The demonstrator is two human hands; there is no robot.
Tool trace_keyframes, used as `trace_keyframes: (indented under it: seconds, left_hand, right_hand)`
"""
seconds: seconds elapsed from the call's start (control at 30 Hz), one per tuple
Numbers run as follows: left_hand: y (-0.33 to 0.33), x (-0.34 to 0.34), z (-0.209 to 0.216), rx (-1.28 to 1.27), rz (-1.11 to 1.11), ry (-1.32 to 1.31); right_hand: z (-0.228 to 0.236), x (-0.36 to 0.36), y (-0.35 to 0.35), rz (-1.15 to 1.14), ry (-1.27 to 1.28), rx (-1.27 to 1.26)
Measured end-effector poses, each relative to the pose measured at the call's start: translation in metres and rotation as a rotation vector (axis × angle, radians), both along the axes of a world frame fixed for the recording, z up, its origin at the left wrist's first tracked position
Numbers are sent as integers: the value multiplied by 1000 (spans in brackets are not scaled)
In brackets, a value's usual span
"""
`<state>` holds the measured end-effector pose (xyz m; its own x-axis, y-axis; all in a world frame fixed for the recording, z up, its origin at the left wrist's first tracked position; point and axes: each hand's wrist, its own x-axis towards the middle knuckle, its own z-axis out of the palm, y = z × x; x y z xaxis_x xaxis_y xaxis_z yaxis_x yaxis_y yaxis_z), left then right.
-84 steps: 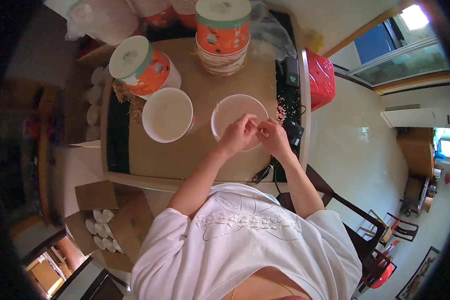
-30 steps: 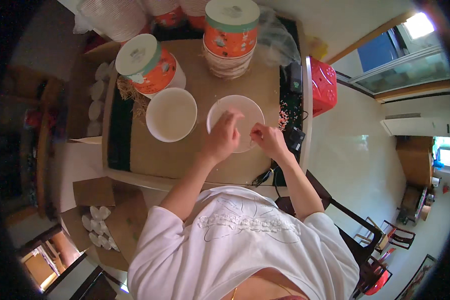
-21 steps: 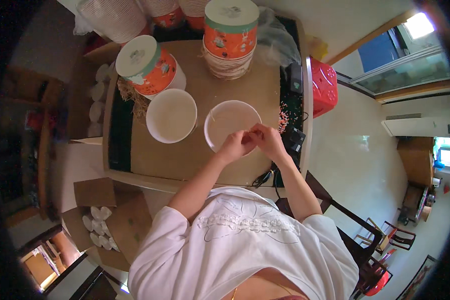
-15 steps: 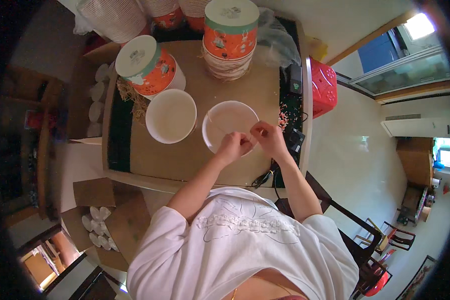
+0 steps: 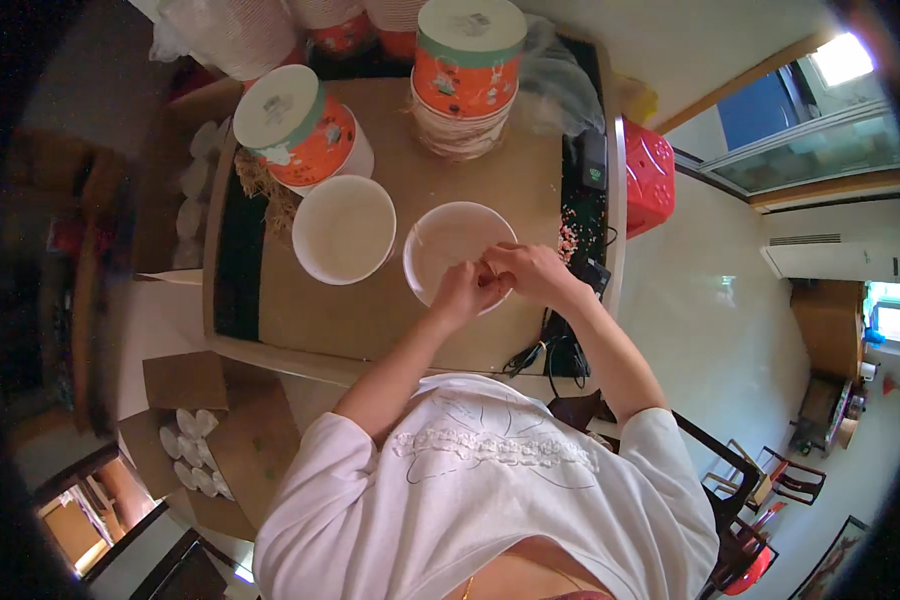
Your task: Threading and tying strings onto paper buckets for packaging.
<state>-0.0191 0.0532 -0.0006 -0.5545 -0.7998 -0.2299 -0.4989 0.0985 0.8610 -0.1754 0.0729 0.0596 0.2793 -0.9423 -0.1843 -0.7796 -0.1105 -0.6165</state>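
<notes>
A white paper bucket stands mouth up on the brown board, and both hands meet at its near right rim. My left hand is closed, its fingertips pinched together over the rim. My right hand reaches in from the right, its fingers closed against the left fingertips. Whatever they pinch is too small and covered to name. Inside the bucket a thin pale strand shows faintly along the left wall. Just left of it stands a second white bucket, mouth up, with nothing touching it.
Behind are an upside-down orange-and-green bucket and a stack of buckets with twine around it. Clear plastic bags, black cables and a red plastic stool lie rightward. An open carton of white rolls sits below left.
My right hand has moved left and turned over, so its fingers now meet the left fingertips. The left hand stays at the rim, and the buckets keep their places.
</notes>
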Motion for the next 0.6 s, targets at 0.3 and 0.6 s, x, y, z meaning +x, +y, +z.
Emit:
trace_keyframes:
  seconds: [0.3,0.6]
  left_hand:
    - [-7,15,-2,-8,-110,56]
    - [-9,19,-20,-335,-171,-250]
  right_hand:
    - [-17,-7,-3,110,124,-110]
    - [-18,-8,0,88,46,-102]
